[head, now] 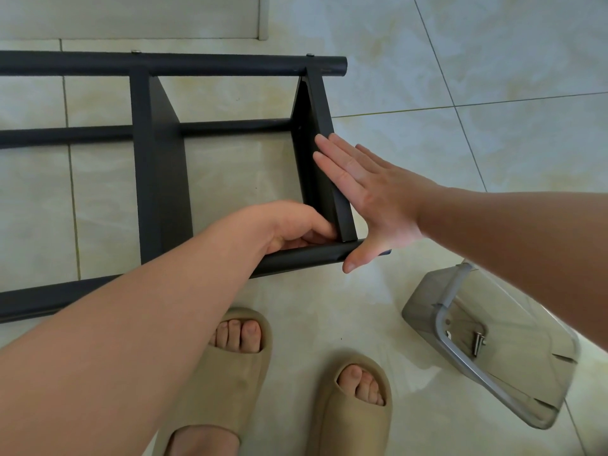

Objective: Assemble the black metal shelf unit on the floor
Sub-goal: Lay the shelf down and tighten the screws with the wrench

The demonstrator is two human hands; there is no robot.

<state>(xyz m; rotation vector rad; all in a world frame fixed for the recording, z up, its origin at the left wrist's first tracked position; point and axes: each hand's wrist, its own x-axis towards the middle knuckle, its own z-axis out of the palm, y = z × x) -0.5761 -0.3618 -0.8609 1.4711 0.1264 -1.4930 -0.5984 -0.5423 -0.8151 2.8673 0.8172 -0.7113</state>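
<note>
On its side on the tiled floor (427,93): black metal shelf unit (144,199), from the left edge across to centre, probably laid flat for reach to the joints from above. Two shelf panels on edge between far post (197,64) and near post (302,258): inner panel (164,179) at left, end panel (316,133) at right. Thin rail (230,126) across the middle. Bolt heads (135,51) on the far post, so the far side is apparently fastened already.

Grip of left hand (289,228): curled round the near post right at the foot of the end panel, fingers tucked into the inside corner. Probably steadying post against panel or lining up a hole. Fastener under the fingers or not: cannot tell.

Pose of right hand (371,195): flat, fingers straight, pressed on the outer face of the end panel, thumb down over the near post's right end. Seemingly pushing the panel leftward and square to the post, against the other hand's hold.

At near right, apart from the unit: clear plastic container (493,350) tipped on the floor, a couple of screws (478,343) inside, likely kept within reach for the next joint. Tan slippers (237,373) just near of the near post.

Stage, as a judgement: near-right corner joint under alignment, no bolt visible there yet.
</note>
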